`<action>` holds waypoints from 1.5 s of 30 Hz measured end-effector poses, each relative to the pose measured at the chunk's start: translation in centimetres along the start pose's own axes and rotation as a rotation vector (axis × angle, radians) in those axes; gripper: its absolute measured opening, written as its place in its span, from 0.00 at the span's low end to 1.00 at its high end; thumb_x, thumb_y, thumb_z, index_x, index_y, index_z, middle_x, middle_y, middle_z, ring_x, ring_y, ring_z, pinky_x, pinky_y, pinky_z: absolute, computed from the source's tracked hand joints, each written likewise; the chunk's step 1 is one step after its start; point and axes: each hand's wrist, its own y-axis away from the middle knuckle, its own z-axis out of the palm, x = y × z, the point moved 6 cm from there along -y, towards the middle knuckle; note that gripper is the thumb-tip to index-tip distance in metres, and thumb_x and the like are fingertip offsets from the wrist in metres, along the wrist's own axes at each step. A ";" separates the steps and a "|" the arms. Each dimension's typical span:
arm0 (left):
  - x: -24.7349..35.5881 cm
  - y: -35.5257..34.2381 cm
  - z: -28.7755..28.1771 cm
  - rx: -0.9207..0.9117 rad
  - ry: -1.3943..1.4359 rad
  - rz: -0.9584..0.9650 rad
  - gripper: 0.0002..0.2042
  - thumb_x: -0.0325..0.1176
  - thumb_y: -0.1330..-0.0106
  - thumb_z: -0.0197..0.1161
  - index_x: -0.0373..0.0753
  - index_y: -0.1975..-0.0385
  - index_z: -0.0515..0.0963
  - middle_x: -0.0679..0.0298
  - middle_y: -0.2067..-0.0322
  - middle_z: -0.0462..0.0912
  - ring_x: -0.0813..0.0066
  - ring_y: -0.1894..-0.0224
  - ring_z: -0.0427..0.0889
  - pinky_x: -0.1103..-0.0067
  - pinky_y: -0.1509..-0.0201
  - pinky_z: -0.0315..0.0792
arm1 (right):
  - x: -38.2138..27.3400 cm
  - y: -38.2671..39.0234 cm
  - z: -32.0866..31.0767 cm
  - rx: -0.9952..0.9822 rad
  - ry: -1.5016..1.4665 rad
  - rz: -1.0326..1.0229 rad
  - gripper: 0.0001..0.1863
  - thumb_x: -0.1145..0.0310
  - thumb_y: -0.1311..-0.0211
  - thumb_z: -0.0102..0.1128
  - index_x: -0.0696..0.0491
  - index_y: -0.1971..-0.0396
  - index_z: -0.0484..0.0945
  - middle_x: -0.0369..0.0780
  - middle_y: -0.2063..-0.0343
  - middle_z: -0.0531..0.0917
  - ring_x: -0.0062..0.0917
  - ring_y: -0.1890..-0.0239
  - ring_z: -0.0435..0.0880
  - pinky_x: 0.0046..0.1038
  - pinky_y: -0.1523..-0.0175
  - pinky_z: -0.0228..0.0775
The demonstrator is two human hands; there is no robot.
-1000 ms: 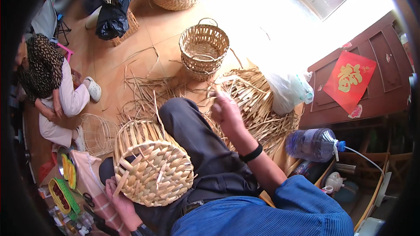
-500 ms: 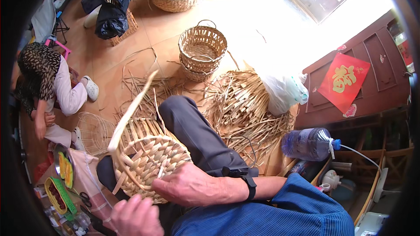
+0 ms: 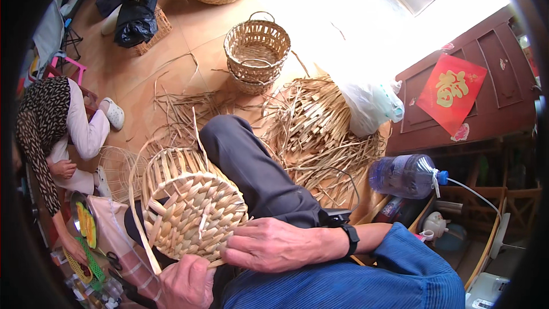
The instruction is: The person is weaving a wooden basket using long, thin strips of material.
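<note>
Presently the half-woven basket (image 3: pixel 186 209) lies on its side across the person's lap, its plaited base facing the camera and loose strips standing off the rim. Right hand (image 3: pixel 274 246) lies against the lower right edge of the base, fingers extended and held close together, pressing the weave rather than pinching a strip. Left hand (image 3: pixel 186 283) sits just below the basket at its lower edge; whether it grips a strip cannot be told, since the fingers are partly hidden. A long strip (image 3: pixel 137 217) arcs round the basket's left side. Judged step: steadying and turning the work between weaving passes. The next move would call for one hand to hold the base firm while the other takes up a free strip. Beyond the basket, past the knee, lies a heap of strips (image 3: pixel 320 131) on the floor; farther off stand finished baskets (image 3: pixel 256 51). Left of the basket sits another person (image 3: pixel 57 131).
</note>
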 end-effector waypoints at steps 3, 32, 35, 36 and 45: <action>-0.5 0.5 0.7 0.082 0.090 -0.063 0.06 0.29 0.30 0.69 0.37 0.58 0.82 0.54 0.64 0.84 0.49 0.64 0.85 0.61 0.58 0.79 | 1.0 1.1 -0.9 -0.017 -0.057 0.034 0.11 0.67 0.36 0.60 0.56 0.63 0.70 0.41 0.67 0.74 0.35 0.66 0.80 0.36 0.62 0.77; -5.7 1.8 2.1 0.442 0.600 -0.518 0.07 0.28 0.29 0.72 0.36 0.55 0.83 0.51 0.68 0.88 0.50 0.66 0.91 0.66 0.65 0.81 | 2.7 -7.0 2.6 -0.060 -0.117 0.127 0.07 0.71 0.34 0.70 0.53 0.61 0.81 0.43 0.75 0.85 0.40 0.74 0.87 0.38 0.70 0.76; -6.7 1.8 1.0 0.526 0.411 -0.625 0.06 0.28 0.28 0.71 0.35 0.58 0.83 0.50 0.70 0.87 0.47 0.67 0.90 0.65 0.65 0.80 | 4.4 -8.2 3.4 -0.006 -0.129 0.264 0.08 0.72 0.31 0.68 0.53 0.55 0.80 0.44 0.76 0.85 0.41 0.73 0.87 0.40 0.69 0.76; -6.9 1.8 0.7 0.558 0.373 -0.658 0.05 0.28 0.28 0.71 0.35 0.60 0.82 0.49 0.71 0.87 0.46 0.69 0.89 0.63 0.65 0.80 | 4.7 -8.6 3.2 0.026 -0.092 0.261 0.08 0.71 0.30 0.68 0.54 0.54 0.82 0.46 0.74 0.86 0.43 0.72 0.87 0.41 0.67 0.77; -8.0 -1.4 0.9 0.458 0.016 -0.742 0.06 0.31 0.30 0.71 0.39 0.65 0.81 0.53 0.75 0.86 0.49 0.72 0.88 0.60 0.66 0.80 | 6.5 -9.4 4.4 0.035 0.073 0.155 0.03 0.72 0.33 0.64 0.55 0.63 0.79 0.44 0.79 0.83 0.41 0.74 0.87 0.41 0.69 0.76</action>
